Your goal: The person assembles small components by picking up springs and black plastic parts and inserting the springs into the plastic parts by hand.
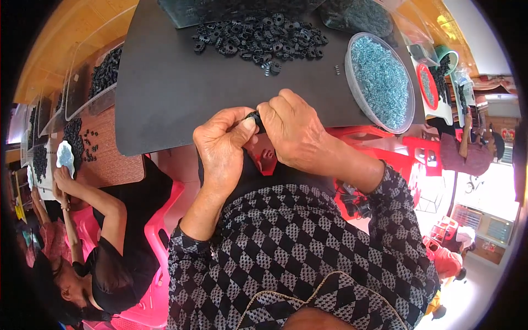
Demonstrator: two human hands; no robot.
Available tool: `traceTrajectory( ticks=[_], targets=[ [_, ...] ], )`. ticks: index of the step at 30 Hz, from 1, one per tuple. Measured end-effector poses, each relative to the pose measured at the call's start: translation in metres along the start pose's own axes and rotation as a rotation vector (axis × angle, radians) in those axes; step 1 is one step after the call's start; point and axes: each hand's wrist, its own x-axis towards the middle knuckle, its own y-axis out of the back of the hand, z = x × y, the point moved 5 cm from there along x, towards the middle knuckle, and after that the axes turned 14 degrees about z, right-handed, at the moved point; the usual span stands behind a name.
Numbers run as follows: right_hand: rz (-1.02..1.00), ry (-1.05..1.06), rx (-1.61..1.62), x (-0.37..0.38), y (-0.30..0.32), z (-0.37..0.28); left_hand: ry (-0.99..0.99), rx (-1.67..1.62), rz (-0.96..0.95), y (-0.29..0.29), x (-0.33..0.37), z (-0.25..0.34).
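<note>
bench [165, 93] was just a plain dark top, and right over the middle of its near edge was a small black plastic part [257, 119], mostly hidden so can't tell which way round. left hand [220, 144] had its grip pinched on it, right hand [291, 127] had its grip curled onto the other side. big heap of black pieces [261, 41] sat toward the far edge, loose spring [267, 68] just beside it, and a round clear tub [358, 98] of bluish springs [385, 80] was by the right edge.
</note>
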Motion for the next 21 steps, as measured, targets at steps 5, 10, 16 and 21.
traceTrajectory(
  ticks=[5, 10, 16, 21],
  targets=[
    [0.052, -0.148, 0.165, 0.0, 0.0, 0.008, 0.047, -0.051, -0.007, -0.003, 0.003, 0.004],
    [0.118, -0.247, 0.153, 0.006, 0.007, 0.011, 0.036, -0.098, -0.016, -0.01, 0.003, 0.013],
    [0.163, -0.149, -0.021, 0.004, 0.004, 0.013, 0.124, -0.223, -0.013, -0.011, 0.002, 0.006],
    [0.158, -0.093, -0.034, 0.002, 0.004, 0.015, 0.128, -0.218, -0.028, -0.011, 0.002, 0.001]
  ],
)
